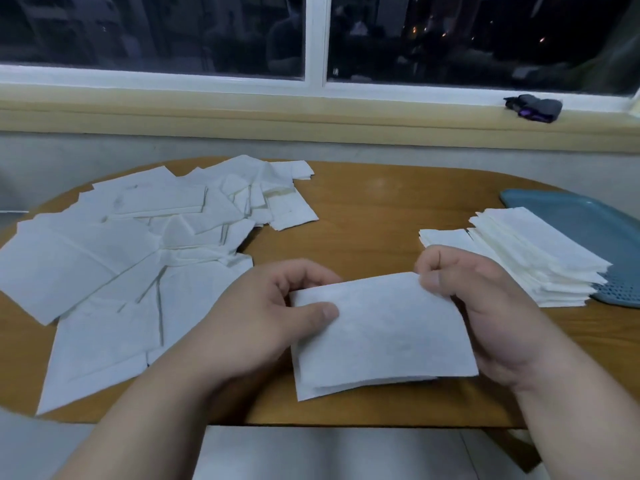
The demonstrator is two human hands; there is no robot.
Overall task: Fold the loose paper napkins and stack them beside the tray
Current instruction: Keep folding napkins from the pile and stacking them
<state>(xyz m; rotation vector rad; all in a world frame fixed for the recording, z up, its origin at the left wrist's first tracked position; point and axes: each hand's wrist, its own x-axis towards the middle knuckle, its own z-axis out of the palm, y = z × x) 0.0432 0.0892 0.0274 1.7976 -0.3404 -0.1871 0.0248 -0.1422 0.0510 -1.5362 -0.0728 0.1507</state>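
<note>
A folded white napkin is held above the near edge of the wooden surface, its doubled layers showing along the bottom edge. The left hand pinches the napkin's left side, thumb lying flat on top and the curled fingers behind it. The right hand grips the upper right corner, thumb pressed on the front and fingers bent close over the top edge; neither hand has any fingers spread wide.

To the right, a stack of folded napkins sits on the surface, touching and partly overlapping the near left edge of a blue tray. A smaller folded pile lies just beside the stack on its left.

Across the left half of the surface lies a loose spread of napkins, overlapping at all angles, some open flat and some creased.

Beyond the surface runs a pale window sill under a dark window, and a small dark object rests on the sill at the right
</note>
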